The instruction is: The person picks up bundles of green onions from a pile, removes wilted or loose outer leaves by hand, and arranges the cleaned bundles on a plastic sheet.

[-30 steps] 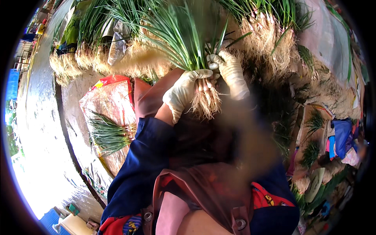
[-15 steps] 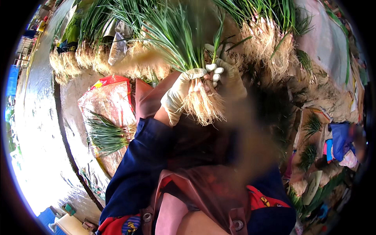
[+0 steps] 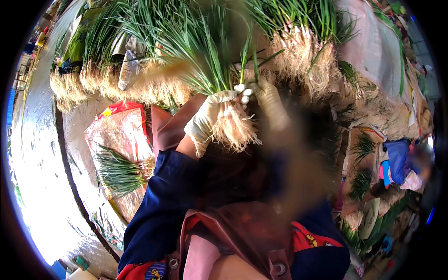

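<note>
My left hand [image 3: 205,119], in a pale work glove, is wrapped round a bunch of green garlic [image 3: 212,60]. The bunch stands upright, its long green leaves pointing away from me and its straw-coloured roots [image 3: 235,128] hanging below my grip. Close beside it, my gloved right hand [image 3: 268,100] has its whitish fingertips bent together against the bunch's right side. One separate stalk [image 3: 245,58] rises from those fingers, apparently pinched by them. A brown blur hides most of my right forearm.
More rooted bunches [image 3: 303,51] lie in a row along the far side. To my left, a small bunch [image 3: 121,170] rests on a red-edged plastic sack [image 3: 119,123]. A whitish sheet [image 3: 368,51] lies at far right. A dark red apron [image 3: 228,228] covers my lap.
Both hands and the bunch appear slightly lower and further left, as does the whole scene, since the view has shifted. The grip of both hands looks much the same.
</note>
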The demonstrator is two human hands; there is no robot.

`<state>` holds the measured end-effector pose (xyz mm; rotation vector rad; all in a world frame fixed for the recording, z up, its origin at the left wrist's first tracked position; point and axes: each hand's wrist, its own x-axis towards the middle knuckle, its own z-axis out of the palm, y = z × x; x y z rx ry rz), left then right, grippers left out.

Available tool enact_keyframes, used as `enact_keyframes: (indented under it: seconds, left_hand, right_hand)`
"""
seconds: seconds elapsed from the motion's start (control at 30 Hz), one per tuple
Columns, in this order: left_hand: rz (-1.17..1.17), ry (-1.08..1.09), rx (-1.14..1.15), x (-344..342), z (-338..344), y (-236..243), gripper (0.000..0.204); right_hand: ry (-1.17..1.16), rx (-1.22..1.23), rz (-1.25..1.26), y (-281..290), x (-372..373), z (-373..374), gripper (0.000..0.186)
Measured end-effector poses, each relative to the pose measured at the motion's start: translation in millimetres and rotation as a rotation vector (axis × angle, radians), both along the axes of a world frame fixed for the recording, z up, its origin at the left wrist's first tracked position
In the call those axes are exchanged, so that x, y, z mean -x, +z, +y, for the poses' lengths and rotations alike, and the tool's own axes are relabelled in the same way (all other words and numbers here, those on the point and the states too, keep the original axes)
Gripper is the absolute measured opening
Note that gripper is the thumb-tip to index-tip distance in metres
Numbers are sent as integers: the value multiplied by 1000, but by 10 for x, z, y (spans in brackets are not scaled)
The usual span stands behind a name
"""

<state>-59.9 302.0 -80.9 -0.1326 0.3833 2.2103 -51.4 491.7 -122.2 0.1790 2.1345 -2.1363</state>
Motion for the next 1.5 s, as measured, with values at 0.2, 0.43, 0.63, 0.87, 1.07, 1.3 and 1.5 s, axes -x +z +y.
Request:
enact_keyframes:
  seconds: [0.2,0.43,0.63,0.87,1.07,1.3,1.5]
  left_hand:
    - [41,22,-109,-16,-202,-135,39]
    - [22,26,-252,164,217,-26,35]
    - [70,133,-49,89,145,-61,45]
    - [133,51,-42,123,129,-67,46]
    - [35,104,-269,68,-39,-54,47]
    - [53,92,-166,42,23,-8,47]
    - [68,17,-167,30,85,-26,43]
  right_hand:
    - [-1,-476,-307,-147,-386,505,34]
    - [-287,-1878,-226,1042,858,781,18]
    - [-142,-1718,4,1125,409,348,20]
    - [-21,-751,160,866,-350,-131,25]
    - [-69,-89,-69,857,129,-298,38]
    - [-334,-637,306,217,260,-315,24]
    - [-103,-107,-143,587,296,-111,20]
